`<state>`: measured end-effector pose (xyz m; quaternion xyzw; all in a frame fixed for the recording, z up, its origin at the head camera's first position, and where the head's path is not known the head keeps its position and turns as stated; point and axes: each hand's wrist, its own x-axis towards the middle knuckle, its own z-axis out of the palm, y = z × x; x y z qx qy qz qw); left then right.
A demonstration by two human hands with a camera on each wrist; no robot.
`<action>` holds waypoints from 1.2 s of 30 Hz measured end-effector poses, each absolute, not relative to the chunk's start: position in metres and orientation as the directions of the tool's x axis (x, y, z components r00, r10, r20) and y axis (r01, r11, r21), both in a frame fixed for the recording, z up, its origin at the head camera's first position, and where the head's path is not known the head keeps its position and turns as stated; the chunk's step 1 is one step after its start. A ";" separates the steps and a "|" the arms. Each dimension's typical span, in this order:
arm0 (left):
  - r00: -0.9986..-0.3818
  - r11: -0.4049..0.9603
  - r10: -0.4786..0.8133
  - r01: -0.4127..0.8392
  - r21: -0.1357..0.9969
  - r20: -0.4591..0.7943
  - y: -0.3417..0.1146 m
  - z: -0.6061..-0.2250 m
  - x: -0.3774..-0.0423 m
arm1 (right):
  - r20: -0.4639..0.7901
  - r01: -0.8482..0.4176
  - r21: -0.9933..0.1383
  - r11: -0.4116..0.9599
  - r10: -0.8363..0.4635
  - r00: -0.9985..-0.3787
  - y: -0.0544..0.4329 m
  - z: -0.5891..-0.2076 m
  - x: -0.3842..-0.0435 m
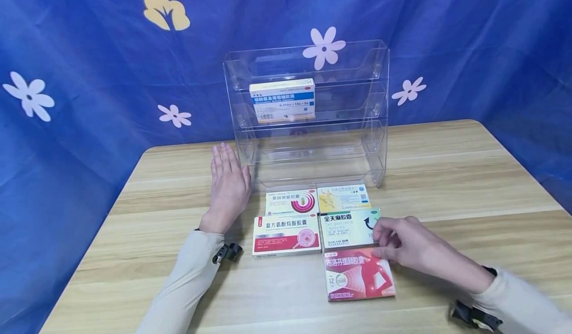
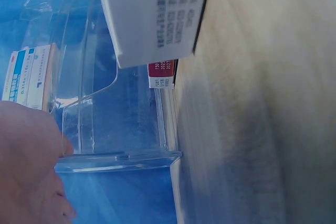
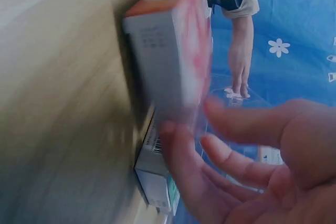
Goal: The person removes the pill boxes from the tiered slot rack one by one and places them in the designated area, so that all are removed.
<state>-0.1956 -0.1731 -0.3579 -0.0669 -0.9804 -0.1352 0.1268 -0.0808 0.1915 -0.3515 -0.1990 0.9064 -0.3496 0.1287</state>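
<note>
Flat against the left side of the clear acrylic display rack (image 1: 308, 176) lies my left hand (image 1: 229, 185), its fingers straight. At the upper right corner of a red medicine box (image 1: 357, 274), my right hand (image 1: 413, 242) pinches with thumb and fingers; the box lies face up nearest me. The right wrist view shows the fingers (image 3: 181, 156) at this box's end. Just beyond it is a green-and-white medicine box (image 1: 344, 232), partly covered by that hand. A blue-and-white medicine box (image 1: 286, 103) stands in a rack tier, left of centre.
Left of the green-and-white box lies a red-and-white medicine box (image 1: 286, 237). Behind these, close to the rack's front, are a white box with pink rings (image 1: 286, 202) and a yellow-and-white box (image 1: 344, 198). A blue flowered curtain (image 1: 89, 76) hangs behind the wooden table (image 1: 469, 185).
</note>
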 end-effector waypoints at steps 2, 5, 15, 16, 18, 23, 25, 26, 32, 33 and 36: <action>-0.959 0.954 0.097 0.166 0.248 0.268 -0.173 -0.358 -0.196 | -0.073 -0.270 -0.657 0.704 -0.416 -0.907 0.190 -0.352 -0.079; -0.958 0.953 0.100 0.170 0.251 0.270 -0.173 -0.359 -0.196 | -0.034 -0.280 -0.623 0.730 -0.383 -0.923 0.188 -0.351 -0.077; -0.964 0.951 0.088 0.156 0.268 0.249 -0.177 -0.356 -0.196 | 0.355 -0.505 -0.556 0.661 -0.360 -0.863 0.160 -0.280 -0.143; -0.966 0.950 0.090 0.156 0.269 0.243 -0.176 -0.356 -0.195 | 0.398 -0.523 -0.546 0.654 -0.347 -0.849 0.155 -0.273 -0.154; -0.966 0.950 0.095 0.160 0.268 0.239 -0.175 -0.355 -0.194 | 0.459 -0.539 -0.539 0.648 -0.310 -0.832 0.145 -0.262 -0.174; -0.970 0.952 0.099 0.157 0.262 0.222 -0.173 -0.354 -0.192 | 0.479 -0.501 -0.567 0.655 -0.232 -0.846 0.124 -0.246 -0.215; -0.972 0.953 0.093 0.150 0.262 0.216 -0.173 -0.355 -0.192 | 0.463 -0.480 -0.582 0.656 -0.217 -0.859 0.115 -0.244 -0.228; -0.972 0.953 0.092 0.149 0.264 0.216 -0.173 -0.355 -0.192 | 0.454 -0.471 -0.590 0.656 -0.212 -0.865 0.111 -0.244 -0.234; -0.973 0.950 0.095 0.152 0.273 0.212 -0.172 -0.357 -0.192 | 0.416 -0.424 -0.632 0.649 -0.177 -0.892 0.091 -0.242 -0.261; -0.972 0.949 0.096 0.154 0.274 0.212 -0.172 -0.357 -0.193 | 0.415 -0.422 -0.638 0.644 -0.173 -0.893 0.088 -0.242 -0.264; -0.969 0.953 0.098 0.157 0.260 0.227 -0.174 -0.358 -0.194 | 0.404 -0.415 -0.644 0.643 -0.175 -0.898 0.081 -0.240 -0.270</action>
